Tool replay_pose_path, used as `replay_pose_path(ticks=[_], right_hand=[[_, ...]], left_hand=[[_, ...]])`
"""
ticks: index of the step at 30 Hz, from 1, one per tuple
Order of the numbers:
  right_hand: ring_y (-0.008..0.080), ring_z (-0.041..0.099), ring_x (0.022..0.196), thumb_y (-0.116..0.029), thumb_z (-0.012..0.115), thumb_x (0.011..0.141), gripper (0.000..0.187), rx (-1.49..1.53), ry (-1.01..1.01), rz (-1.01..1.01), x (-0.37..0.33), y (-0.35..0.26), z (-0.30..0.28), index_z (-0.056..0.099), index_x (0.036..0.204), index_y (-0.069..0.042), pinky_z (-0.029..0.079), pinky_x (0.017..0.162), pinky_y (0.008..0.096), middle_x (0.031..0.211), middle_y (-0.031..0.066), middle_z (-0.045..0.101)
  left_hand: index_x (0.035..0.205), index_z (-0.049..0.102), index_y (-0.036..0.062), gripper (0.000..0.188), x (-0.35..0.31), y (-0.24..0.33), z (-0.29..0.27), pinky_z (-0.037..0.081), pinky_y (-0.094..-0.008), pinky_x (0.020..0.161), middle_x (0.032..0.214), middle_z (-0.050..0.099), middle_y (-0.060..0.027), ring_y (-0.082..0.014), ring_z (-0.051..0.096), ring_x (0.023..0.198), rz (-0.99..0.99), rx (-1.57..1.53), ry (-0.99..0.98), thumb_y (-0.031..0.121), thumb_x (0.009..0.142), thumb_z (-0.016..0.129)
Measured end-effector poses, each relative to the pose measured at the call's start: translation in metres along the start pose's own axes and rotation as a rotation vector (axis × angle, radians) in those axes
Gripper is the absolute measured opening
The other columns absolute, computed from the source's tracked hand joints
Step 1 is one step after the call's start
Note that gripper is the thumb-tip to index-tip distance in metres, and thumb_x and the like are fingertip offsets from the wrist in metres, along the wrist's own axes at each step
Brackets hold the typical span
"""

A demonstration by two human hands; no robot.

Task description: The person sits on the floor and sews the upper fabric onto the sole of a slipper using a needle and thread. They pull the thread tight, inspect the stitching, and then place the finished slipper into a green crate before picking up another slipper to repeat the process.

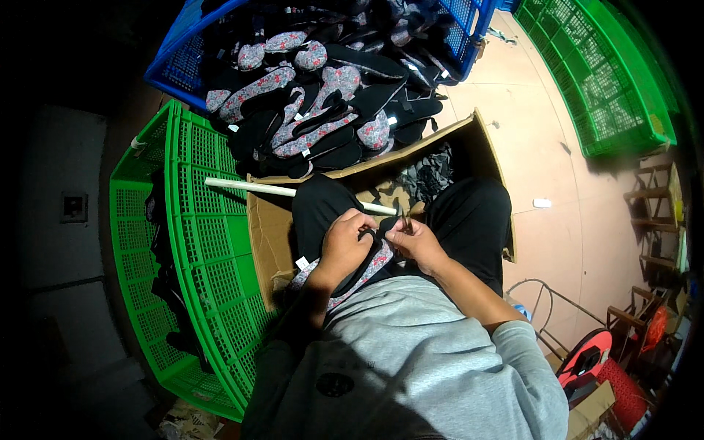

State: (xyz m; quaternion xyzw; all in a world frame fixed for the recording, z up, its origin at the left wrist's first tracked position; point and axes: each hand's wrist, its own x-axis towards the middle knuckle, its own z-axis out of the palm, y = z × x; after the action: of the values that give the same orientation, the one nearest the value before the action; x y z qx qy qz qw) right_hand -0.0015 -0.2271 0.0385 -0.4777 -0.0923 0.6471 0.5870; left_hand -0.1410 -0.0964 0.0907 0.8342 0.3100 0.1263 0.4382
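Across my lap lies a slipper-like fabric piece (378, 265), black on one face and grey with red flowers on the other, with a small white tag at its left end. My left hand (346, 246) is closed on its upper black part, fingers bent. Close by on the right, my right hand (419, 246) pinches the same black end between thumb and fingers. A small dark shape shows at the right fingertips; I cannot make out what it is. Just beyond both hands, a pale rod (257, 187) lies across the cardboard box and behind my left knee.
The open cardboard box (268, 242) between my legs holds dark scraps (433, 172). Past it, a blue crate (172, 66) overflows with similar floral and black pieces (319, 110). Green crates stand at left (220, 293) and far right (594, 73). A wooden rack (653, 194) stands at right.
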Motion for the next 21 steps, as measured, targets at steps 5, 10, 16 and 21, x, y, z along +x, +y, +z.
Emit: replay_pose_path(ticks=[5, 10, 16, 21], right_hand=[[0.0029, 0.05, 0.058, -0.017, 0.064, 0.094, 0.009, 0.116, -0.065, 0.024, -0.005, -0.012, 0.007, 0.058, 0.089, -0.011, 0.032, 0.045, 0.0159, 0.073, -0.0026, 0.06], [0.0029, 0.05, 0.058, -0.017, 0.062, 0.095, 0.008, 0.179, -0.076, 0.004, -0.002, -0.004, 0.003, 0.058, 0.091, -0.012, 0.034, 0.046, 0.0159, 0.075, -0.0023, 0.061], [0.0029, 0.046, 0.055, -0.017, 0.062, 0.094, 0.007, 0.128, -0.077, 0.018, -0.002, -0.007, 0.003, 0.057, 0.09, -0.013, 0.032, 0.047, 0.0171, 0.068, -0.0042, 0.055], [0.0038, 0.044, 0.053, -0.018, 0.062, 0.094, 0.009, 0.157, -0.025, 0.015, 0.0, -0.004, 0.005, 0.057, 0.089, -0.012, 0.031, 0.046, 0.0181, 0.065, -0.005, 0.053]], left_hand=[[0.09, 0.065, 0.001, 0.019, 0.0, -0.01, 0.001, 0.05, -0.033, 0.076, 0.092, 0.063, -0.0116, -0.0281, 0.063, 0.085, 0.074, 0.04, -0.056, -0.004, 0.072, 0.058], [0.094, 0.064, 0.0001, 0.025, 0.003, -0.019, -0.003, 0.048, -0.0325, 0.084, 0.098, 0.062, -0.0121, -0.0278, 0.062, 0.094, 0.1, -0.088, -0.218, -0.005, 0.071, 0.059], [0.091, 0.062, -0.0006, 0.014, 0.012, -0.018, -0.013, 0.045, -0.0294, 0.082, 0.09, 0.056, -0.0083, -0.0211, 0.054, 0.087, 0.093, -0.355, -0.459, 0.004, 0.079, 0.069], [0.072, 0.057, -0.0018, 0.023, 0.026, -0.014, -0.006, 0.042, -0.0328, 0.065, 0.077, 0.053, -0.009, -0.0193, 0.054, 0.074, 0.033, -0.065, -0.406, 0.014, 0.082, 0.07]])
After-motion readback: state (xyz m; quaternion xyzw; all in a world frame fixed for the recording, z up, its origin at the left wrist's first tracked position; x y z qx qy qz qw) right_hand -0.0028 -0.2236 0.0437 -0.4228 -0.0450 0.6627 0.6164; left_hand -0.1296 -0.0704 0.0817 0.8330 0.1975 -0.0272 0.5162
